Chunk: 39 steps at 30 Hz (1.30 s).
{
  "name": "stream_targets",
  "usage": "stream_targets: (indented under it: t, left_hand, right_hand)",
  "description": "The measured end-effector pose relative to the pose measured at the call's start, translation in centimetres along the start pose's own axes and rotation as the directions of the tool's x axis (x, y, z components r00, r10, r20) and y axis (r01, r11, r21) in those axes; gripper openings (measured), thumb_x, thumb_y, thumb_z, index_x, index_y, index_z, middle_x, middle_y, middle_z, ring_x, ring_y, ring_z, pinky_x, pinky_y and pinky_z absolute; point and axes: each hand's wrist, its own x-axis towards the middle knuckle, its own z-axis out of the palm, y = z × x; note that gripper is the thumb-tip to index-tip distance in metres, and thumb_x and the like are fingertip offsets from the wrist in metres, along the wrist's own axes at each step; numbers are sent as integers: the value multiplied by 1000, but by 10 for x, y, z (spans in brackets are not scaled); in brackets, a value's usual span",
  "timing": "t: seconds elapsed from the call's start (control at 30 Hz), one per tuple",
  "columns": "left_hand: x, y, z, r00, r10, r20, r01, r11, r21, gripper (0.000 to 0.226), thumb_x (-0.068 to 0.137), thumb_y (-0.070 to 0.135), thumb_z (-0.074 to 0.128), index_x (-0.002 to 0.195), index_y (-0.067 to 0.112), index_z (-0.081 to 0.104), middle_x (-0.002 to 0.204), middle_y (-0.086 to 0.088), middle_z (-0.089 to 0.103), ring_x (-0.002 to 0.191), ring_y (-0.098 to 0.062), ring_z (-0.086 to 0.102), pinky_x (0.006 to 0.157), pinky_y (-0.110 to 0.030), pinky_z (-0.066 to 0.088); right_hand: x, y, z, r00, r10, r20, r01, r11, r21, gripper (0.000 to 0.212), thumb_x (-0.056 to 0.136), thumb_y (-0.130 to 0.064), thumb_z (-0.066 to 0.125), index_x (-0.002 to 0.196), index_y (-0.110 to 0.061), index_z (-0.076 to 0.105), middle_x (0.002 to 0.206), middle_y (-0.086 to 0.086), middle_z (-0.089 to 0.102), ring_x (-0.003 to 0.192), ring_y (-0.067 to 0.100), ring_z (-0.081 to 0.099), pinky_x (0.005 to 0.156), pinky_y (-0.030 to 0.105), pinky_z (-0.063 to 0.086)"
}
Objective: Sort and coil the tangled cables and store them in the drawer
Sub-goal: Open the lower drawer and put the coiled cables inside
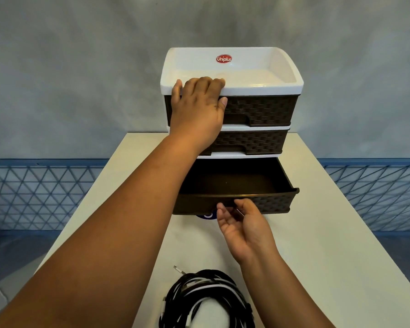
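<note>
In the head view, a small drawer unit (pixel 232 110) with a white top tray (pixel 258 76) stands at the far end of the white worktop (pixel 317 233). The tray carries a red "Uniplus" sticker (pixel 223 59) and nothing else that shows. The two upper brown drawers (pixel 258 110) are closed. The bottom drawer (pixel 234 183) is pulled out toward you, and its dark inside shows no object.

Your left hand (pixel 198 107) lies on the front left edge of the tray, fingers over the rim and thumb on the front of the top drawer, so it grips the unit. Your right hand (pixel 239 223) is at the front of the open drawer, palm up, with the fingers curled at the handle recess; you cannot tell if they really hold it.

The black and white cables (pixel 206 301) lie in one bundle on the worktop close to you, between your forearms, outside the drawer.
</note>
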Motion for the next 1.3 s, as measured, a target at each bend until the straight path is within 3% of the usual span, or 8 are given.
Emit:
stream_targets:
  t: [0.2,0.3,0.43,0.6,0.8,0.9,0.97,1.3]
  left_hand:
    - [-1,-1,-5,997,8,72,-11,999,40,45,103,38,33,146,24,34,150,-1,39,142,-24,27,120,-46,4]
    - [-8,-1,-7,987,8,159,-28,992,124,57,104,43,24,156,24,10,164,-4,9,151,-22,3,119,-49,-7]
    - [-57,3,-33,998,44,-41,-41,997,68,61,103,45,27,156,19,12,164,-6,10,151,-25,6,120,-49,0]
    - [-182,-1,-46,993,-116,2,115,984,-134,43,102,43,34,135,21,49,140,-5,45,126,-21,39,102,-39,33]
    - [-289,-9,-26,795,-250,554,358,929,-95,65,98,62,17,134,19,50,135,-4,47,123,-24,46,98,-39,39]
    - [-312,-6,-18,585,-377,718,562,827,-24,64,92,67,32,128,17,51,127,-7,48,123,-27,46,100,-39,40]
    - [-319,-3,-17,514,-427,744,595,802,49,61,86,71,44,113,17,54,113,-6,48,113,-27,49,93,-38,43]
    - [-311,15,-8,369,-566,737,751,649,122,49,78,45,64,110,10,52,113,-12,55,104,-31,57,77,-32,45]
  right_hand:
    - [-9,-2,-3,1000,14,-2,-14,1000,-4,10,96,-5,53,102,1,58,94,21,60,83,27,64,76,32,54]
    - [-16,-5,-11,999,36,11,-35,998,-61,20,97,-8,53,113,2,56,104,24,60,89,29,65,78,34,54]
    - [-35,-11,-34,999,-13,51,28,949,-314,15,98,-13,51,106,-2,59,102,18,59,88,27,63,74,32,52]
    - [-55,-16,-89,969,-194,154,208,301,-931,13,94,-29,61,104,-21,62,106,3,65,94,22,64,81,39,54]
    - [-63,0,-123,970,-40,241,211,-355,-911,46,92,-54,54,108,-12,62,104,5,64,92,19,62,76,32,46]
    - [-67,11,-129,961,-23,276,244,-406,-881,51,89,-61,53,75,-12,55,73,4,58,63,17,54,56,29,37]
    - [-67,20,-134,952,-31,306,259,-457,-851,50,87,-64,54,82,-14,56,79,4,61,70,19,58,56,28,36]
    - [-66,32,-140,911,-98,399,344,-351,-871,17,91,-30,55,91,-14,48,77,-4,54,67,12,50,51,20,31]
